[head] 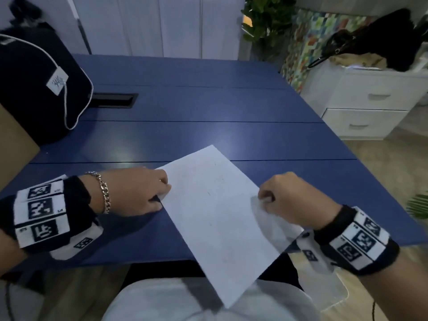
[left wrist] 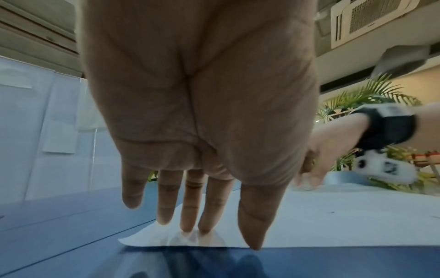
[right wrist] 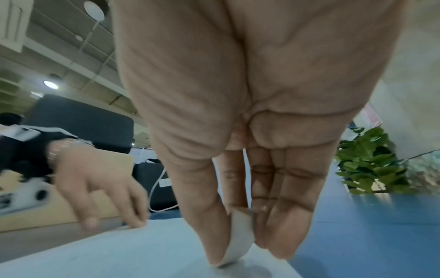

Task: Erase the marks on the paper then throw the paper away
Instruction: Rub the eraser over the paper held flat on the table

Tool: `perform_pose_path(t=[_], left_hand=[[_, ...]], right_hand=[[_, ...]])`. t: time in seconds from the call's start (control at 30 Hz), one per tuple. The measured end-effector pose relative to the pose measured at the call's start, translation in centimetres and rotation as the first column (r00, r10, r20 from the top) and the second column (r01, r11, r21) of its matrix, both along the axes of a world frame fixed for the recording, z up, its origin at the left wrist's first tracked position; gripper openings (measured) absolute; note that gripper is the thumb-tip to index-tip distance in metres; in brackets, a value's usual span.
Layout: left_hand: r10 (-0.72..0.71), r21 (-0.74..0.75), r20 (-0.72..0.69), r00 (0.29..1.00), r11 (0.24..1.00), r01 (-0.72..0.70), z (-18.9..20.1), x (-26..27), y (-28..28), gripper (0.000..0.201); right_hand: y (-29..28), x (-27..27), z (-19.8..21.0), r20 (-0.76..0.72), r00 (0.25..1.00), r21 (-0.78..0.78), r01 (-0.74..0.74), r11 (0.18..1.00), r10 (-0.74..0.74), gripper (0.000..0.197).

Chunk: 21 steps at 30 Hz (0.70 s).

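A white sheet of paper (head: 215, 212) lies slanted on the blue table (head: 185, 107), its near corner hanging over the front edge. Faint pencil marks show on it. My left hand (head: 148, 193) presses straight fingertips (left wrist: 188, 225) on the paper's left edge (left wrist: 333, 216), holding it flat. My right hand (head: 284, 200) pinches a small white eraser (right wrist: 240, 238) between thumb and fingers, its tip touching the paper (right wrist: 119, 250) near the right edge. In the head view the eraser (head: 266, 199) barely shows under the fingers.
A dark backpack (head: 34, 89) with a white cord sits at the table's back left, beside a black cable slot (head: 113, 100). White drawers (head: 370, 103) and a black bag (head: 379, 40) stand to the right. A potted plant (head: 266, 22) is behind the table.
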<state>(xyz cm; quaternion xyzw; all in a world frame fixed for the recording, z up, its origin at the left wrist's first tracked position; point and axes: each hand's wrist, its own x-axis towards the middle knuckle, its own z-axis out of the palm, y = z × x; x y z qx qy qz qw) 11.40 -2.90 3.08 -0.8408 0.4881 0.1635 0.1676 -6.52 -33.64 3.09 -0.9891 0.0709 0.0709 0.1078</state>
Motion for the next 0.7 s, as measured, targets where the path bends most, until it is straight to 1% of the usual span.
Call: perform_pose_path(t=[0.03,0.07,0.13,0.2,0.27,0.33,0.37,0.4,0.47,0.57,0.7], left_hand=[[-0.008,-0.003,-0.032,0.999,1.000,0.008,0.3,-0.7,0.5,0.036],[-0.018,-0.006,-0.046,0.999,1.000,0.017,0.6,-1.0,0.7,0.034],[-0.031,-0.029,-0.054,0.998,0.999,0.030,1.4,-1.1,0.5,0.034],[0.002,-0.069,-0.065,0.998,0.998,-0.007,2.2,-0.3,-0.2,0.033],[0.038,-0.144,-0.055,0.998,0.988,-0.046,2.4,1.2,-1.2,0.048],[0.044,-0.221,-0.095,0.995,0.973,-0.064,1.9,2.8,-2.6,0.072],[0.043,-0.216,-0.137,0.990,0.974,-0.072,1.3,3.4,-3.2,0.087],[0.049,-0.173,-0.181,0.982,0.982,-0.081,0.7,3.7,-3.9,0.101],[0.074,-0.071,-0.241,0.968,0.993,-0.094,-0.5,3.9,-4.9,0.120],[0.093,0.009,-0.238,0.967,0.996,-0.093,-1.5,4.1,-5.7,0.129],[0.121,0.058,-0.211,0.970,0.992,-0.111,-2.1,4.8,-6.0,0.137]], right_hand=[[-0.6,0.4,0.0,0.004,1.000,-0.001,0.012,1.000,-0.012,0.018],[-1.1,0.7,0.0,0.000,1.000,-0.007,0.017,1.000,-0.017,0.016],[-1.8,1.5,0.2,-0.028,0.999,-0.019,0.014,1.000,-0.015,0.007],[-1.8,2.5,1.0,-0.012,1.000,0.001,-0.010,1.000,0.010,0.008],[-0.6,3.7,2.0,0.032,0.997,0.038,-0.068,0.997,0.067,0.008],[1.3,5.1,2.4,0.055,0.989,0.092,-0.139,0.986,0.134,0.003],[2.4,5.9,2.1,0.055,0.984,0.100,-0.176,0.979,0.171,0.006],[3.4,6.7,1.7,0.053,0.977,0.093,-0.212,0.973,0.208,0.010],[4.7,8.3,0.6,0.050,0.964,0.045,-0.262,0.964,0.260,0.015],[5.3,10.0,-0.4,0.073,0.961,0.007,-0.267,0.964,0.266,0.016],[5.3,10.9,-0.8,0.101,0.964,-0.011,-0.248,0.969,0.248,0.017]])
